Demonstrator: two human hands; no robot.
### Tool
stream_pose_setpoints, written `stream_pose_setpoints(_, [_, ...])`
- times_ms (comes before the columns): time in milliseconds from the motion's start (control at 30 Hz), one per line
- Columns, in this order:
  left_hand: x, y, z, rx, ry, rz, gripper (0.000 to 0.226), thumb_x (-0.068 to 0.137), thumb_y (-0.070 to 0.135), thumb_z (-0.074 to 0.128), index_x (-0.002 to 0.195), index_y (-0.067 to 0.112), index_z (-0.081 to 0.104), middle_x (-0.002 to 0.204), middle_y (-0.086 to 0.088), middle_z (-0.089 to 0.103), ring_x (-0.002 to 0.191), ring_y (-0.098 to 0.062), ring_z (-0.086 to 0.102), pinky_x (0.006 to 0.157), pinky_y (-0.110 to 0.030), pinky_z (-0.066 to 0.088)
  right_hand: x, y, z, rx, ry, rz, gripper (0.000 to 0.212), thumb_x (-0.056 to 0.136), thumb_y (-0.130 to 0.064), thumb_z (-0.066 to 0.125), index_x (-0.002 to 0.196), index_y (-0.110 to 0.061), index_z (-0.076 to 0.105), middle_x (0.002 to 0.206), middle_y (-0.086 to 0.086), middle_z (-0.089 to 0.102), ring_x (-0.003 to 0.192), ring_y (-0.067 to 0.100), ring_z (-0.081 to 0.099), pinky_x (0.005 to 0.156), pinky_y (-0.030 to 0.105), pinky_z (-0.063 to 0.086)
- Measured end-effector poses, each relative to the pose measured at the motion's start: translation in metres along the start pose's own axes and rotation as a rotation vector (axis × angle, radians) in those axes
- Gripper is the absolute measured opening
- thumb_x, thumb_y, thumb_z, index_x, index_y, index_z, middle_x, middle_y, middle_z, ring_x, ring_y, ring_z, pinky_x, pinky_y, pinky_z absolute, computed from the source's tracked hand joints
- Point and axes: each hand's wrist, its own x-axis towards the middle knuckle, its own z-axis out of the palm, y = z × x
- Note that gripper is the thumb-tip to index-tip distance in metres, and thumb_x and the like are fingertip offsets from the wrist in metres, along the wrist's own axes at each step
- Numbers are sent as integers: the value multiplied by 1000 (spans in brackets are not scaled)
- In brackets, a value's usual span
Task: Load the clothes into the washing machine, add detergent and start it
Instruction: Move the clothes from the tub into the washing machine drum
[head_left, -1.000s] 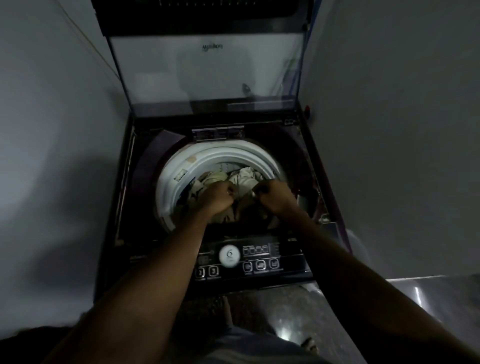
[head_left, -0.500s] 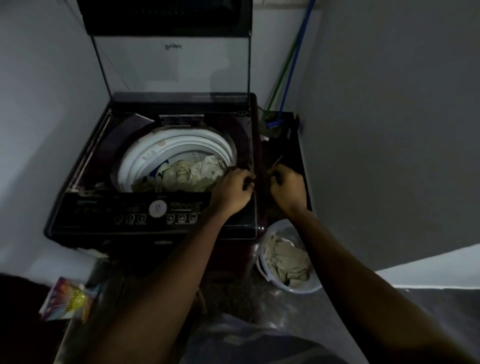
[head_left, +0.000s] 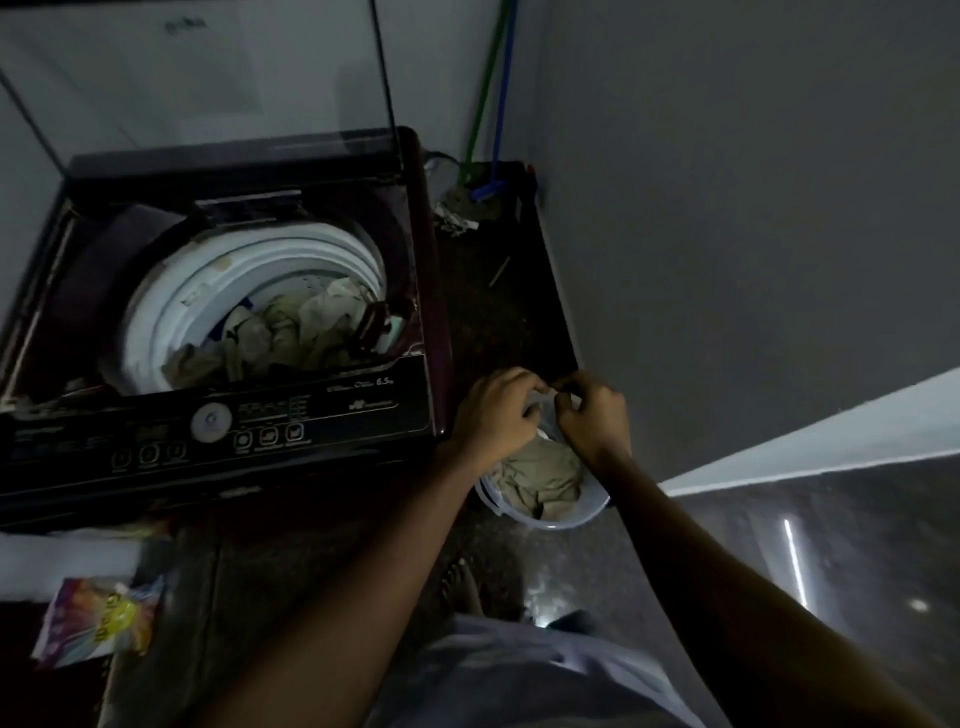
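Top-loading washing machine (head_left: 218, 332) at left, lid (head_left: 197, 73) raised upright against the wall. White drum rim (head_left: 171, 306) exposed; beige and pale clothes (head_left: 291, 332) piled inside the drum, reaching roughly to the front edge. Dark control panel (head_left: 218, 431) along the front, with a round white dial (head_left: 210, 422) and rows of buttons. On the floor just right of the machine, a pale plastic bucket (head_left: 556, 517) holding more crumpled beige clothes (head_left: 540, 475). Above the bucket's far rim, left hand (head_left: 493, 415) and right hand (head_left: 592, 418) close together, fingers curled inward, fingertips nearly meeting; something small possibly pinched between them, though too dim and blurred to tell what, or whether anything is held at all. Neither hand seen touching the bucket's clothes. Both forearms bare, reaching in from the bottom of the view. Colourful detergent packet (head_left: 98, 618) lying flat on the floor at lower left, in front of the machine, well apart from both hands. In the corner behind the bucket, green and blue handles (head_left: 493, 93) leaning against the wall. Dark speckled floor (head_left: 498, 322) between machine and right wall. Lighting poor throughout.
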Motion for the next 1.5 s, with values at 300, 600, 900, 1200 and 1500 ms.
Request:
stream_pose_setpoints(300, [-1,-5,56,-145,-73,-148,31,84,21,70,114,19,67,118,2,65,110,-18,62,91,-36,52,-6,60,-2,-35,-89,81,18,86,-12,60,100,-13,72,103,4,72,93,22,65,77,29,51])
stream_pose_setpoints(600, [9,-35,180,-281,-58,-464,35,79,29,68,111,16,67,114,-4,69,107,-25,64,90,-41,53,15,179,38,-97,-407,19,24,90,-15,56,110,-19,70,117,2,69,104,24,64,84,34,53])
stream_pose_setpoints(900, [19,-143,354,-81,-131,-468,20,89,22,64,106,14,70,108,-7,70,92,-31,64,74,-38,52,35,336,177,-280,-607,-83,37,91,-5,49,122,-14,65,123,8,65,112,28,60,86,33,48])
stream_pose_setpoints(1200, [40,-247,476,72,-339,-427,20,91,35,55,85,18,65,85,-5,65,79,-26,58,75,-43,51,46,441,323,-488,-1125,-90,23,91,-17,57,106,-33,65,136,5,48,119,32,50,93,40,45])
stream_pose_setpoints(1500, [41,-229,443,-160,-231,-605,26,90,29,54,111,24,67,116,-1,69,107,-26,62,90,-43,51,55,405,278,-407,-768,113,30,94,-22,48,118,-13,62,123,14,61,114,35,57,88,40,48])
